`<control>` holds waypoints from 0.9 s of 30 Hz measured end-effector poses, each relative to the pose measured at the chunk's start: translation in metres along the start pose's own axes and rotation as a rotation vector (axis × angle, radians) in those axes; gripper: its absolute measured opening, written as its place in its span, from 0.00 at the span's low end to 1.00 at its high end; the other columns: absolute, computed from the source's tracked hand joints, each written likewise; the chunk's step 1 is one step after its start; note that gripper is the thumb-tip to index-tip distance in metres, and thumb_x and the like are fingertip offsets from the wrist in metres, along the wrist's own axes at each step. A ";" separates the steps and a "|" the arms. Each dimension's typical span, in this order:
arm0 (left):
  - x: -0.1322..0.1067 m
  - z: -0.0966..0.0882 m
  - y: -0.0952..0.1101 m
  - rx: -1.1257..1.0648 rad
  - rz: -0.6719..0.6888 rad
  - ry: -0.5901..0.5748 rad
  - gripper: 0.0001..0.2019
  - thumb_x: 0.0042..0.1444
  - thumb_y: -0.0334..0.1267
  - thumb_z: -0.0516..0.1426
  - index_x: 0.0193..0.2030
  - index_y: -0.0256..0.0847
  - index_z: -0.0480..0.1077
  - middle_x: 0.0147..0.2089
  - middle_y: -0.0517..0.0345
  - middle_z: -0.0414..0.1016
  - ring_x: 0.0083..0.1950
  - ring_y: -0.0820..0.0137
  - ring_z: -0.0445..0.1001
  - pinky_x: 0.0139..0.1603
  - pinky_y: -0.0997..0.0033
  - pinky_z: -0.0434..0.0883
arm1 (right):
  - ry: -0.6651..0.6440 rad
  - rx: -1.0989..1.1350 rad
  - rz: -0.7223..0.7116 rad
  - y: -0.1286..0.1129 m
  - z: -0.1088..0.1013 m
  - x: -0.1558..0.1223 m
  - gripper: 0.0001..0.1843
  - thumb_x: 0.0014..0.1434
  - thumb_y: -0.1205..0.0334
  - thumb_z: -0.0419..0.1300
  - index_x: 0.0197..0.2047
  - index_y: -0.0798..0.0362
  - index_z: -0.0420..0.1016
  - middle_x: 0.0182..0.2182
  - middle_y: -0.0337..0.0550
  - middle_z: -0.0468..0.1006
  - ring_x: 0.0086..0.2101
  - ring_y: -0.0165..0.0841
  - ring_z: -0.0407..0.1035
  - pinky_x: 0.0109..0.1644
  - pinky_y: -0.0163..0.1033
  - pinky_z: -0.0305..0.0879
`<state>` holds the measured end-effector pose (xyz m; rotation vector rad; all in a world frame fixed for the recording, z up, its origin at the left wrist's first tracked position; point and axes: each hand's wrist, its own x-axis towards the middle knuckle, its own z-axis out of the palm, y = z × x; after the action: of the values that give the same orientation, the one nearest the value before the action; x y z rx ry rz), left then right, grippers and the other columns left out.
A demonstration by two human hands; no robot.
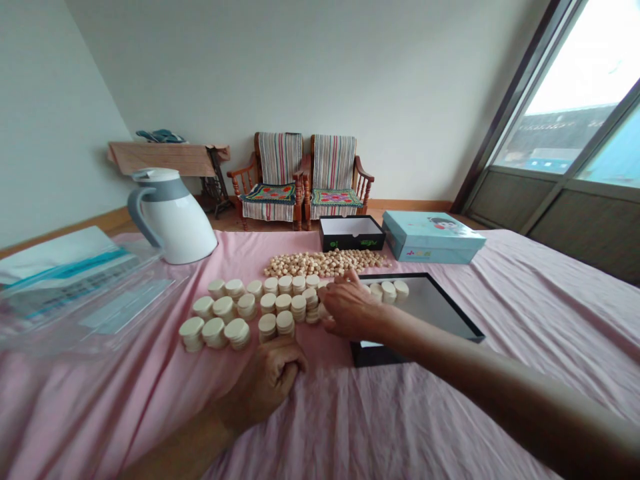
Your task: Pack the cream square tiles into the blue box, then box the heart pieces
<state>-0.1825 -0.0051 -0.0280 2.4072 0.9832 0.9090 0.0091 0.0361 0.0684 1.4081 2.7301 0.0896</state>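
Observation:
Several short stacks of pale round wooden discs [250,308] stand in rows on the pink tablecloth [525,300]. My right hand [350,308] reaches across to the right end of the rows, fingers curled around a stack of discs there. My left hand [270,380] rests on the cloth as a loose fist just in front of the stacks, with nothing visible in it. A shallow black tray [440,310] lies to the right of my right hand, with three disc stacks [389,291] at its far left corner. Behind the rows lies a heap of small pale beads [325,263].
A white jug with a grey handle [173,217] stands at the back left. Clear plastic bags [75,287] lie at the left. A small black box [351,233] and a light blue box [433,237] sit behind the beads. Two striped chairs [303,180] stand by the wall.

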 end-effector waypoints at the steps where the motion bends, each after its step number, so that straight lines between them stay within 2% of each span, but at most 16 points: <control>1: 0.000 0.000 0.000 0.013 0.002 0.002 0.13 0.47 0.20 0.47 0.26 0.38 0.69 0.27 0.61 0.72 0.30 0.74 0.70 0.33 0.76 0.63 | 0.059 -0.003 0.018 0.008 -0.007 -0.007 0.12 0.53 0.61 0.56 0.38 0.59 0.72 0.37 0.52 0.78 0.41 0.41 0.70 0.50 0.46 0.50; 3: 0.000 0.001 -0.001 0.036 0.012 0.007 0.13 0.47 0.21 0.47 0.26 0.39 0.69 0.26 0.61 0.71 0.29 0.74 0.69 0.32 0.76 0.63 | 0.098 -0.023 0.077 0.031 -0.023 -0.022 0.11 0.54 0.59 0.55 0.38 0.57 0.71 0.37 0.51 0.78 0.41 0.41 0.70 0.48 0.45 0.50; 6: 0.000 0.002 -0.003 0.045 0.023 0.012 0.13 0.49 0.21 0.47 0.26 0.39 0.68 0.26 0.61 0.71 0.29 0.74 0.69 0.32 0.76 0.63 | 0.003 -0.069 0.186 0.074 -0.035 -0.044 0.11 0.53 0.61 0.56 0.39 0.56 0.70 0.37 0.50 0.77 0.41 0.41 0.69 0.44 0.43 0.50; 8: 0.000 0.003 -0.005 0.042 0.030 0.005 0.13 0.49 0.21 0.47 0.26 0.39 0.68 0.26 0.61 0.71 0.30 0.74 0.70 0.32 0.76 0.63 | -0.088 -0.103 0.253 0.101 -0.032 -0.057 0.10 0.54 0.61 0.56 0.38 0.56 0.71 0.36 0.51 0.77 0.41 0.42 0.69 0.44 0.44 0.50; 11: 0.000 0.004 -0.006 0.040 0.041 0.006 0.13 0.50 0.21 0.47 0.26 0.39 0.68 0.26 0.61 0.71 0.29 0.74 0.70 0.32 0.77 0.63 | -0.201 -0.165 0.263 0.128 -0.012 -0.071 0.09 0.54 0.63 0.56 0.37 0.58 0.73 0.37 0.53 0.77 0.42 0.43 0.69 0.46 0.45 0.49; 14: 0.000 0.004 -0.006 0.052 0.038 0.014 0.13 0.50 0.21 0.47 0.26 0.39 0.68 0.26 0.61 0.70 0.29 0.74 0.69 0.32 0.77 0.63 | -0.262 -0.206 0.225 0.138 0.012 -0.078 0.10 0.52 0.65 0.57 0.38 0.59 0.74 0.38 0.55 0.78 0.44 0.44 0.68 0.49 0.46 0.48; 17: -0.001 0.005 -0.007 0.062 0.040 0.014 0.13 0.52 0.22 0.47 0.26 0.39 0.67 0.26 0.61 0.70 0.30 0.74 0.69 0.32 0.76 0.63 | -0.264 -0.215 0.190 0.139 0.027 -0.081 0.10 0.51 0.67 0.57 0.38 0.59 0.75 0.39 0.56 0.77 0.47 0.45 0.66 0.53 0.48 0.46; 21: -0.002 0.005 -0.007 0.064 0.043 0.007 0.13 0.53 0.22 0.47 0.26 0.39 0.67 0.26 0.61 0.70 0.29 0.74 0.69 0.32 0.76 0.63 | -0.236 -0.207 0.190 0.140 0.035 -0.082 0.10 0.51 0.69 0.56 0.35 0.59 0.76 0.37 0.55 0.78 0.48 0.46 0.65 0.57 0.49 0.42; 27: -0.002 0.005 -0.007 0.054 0.027 -0.001 0.13 0.53 0.22 0.46 0.27 0.39 0.67 0.26 0.61 0.70 0.30 0.74 0.69 0.32 0.76 0.62 | -0.238 -0.214 0.216 0.140 0.043 -0.082 0.13 0.50 0.70 0.55 0.38 0.59 0.76 0.38 0.54 0.79 0.50 0.47 0.64 0.60 0.51 0.38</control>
<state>-0.1838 -0.0027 -0.0364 2.4708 0.9899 0.9018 0.1739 0.0509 0.0402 1.5359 2.2979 0.2047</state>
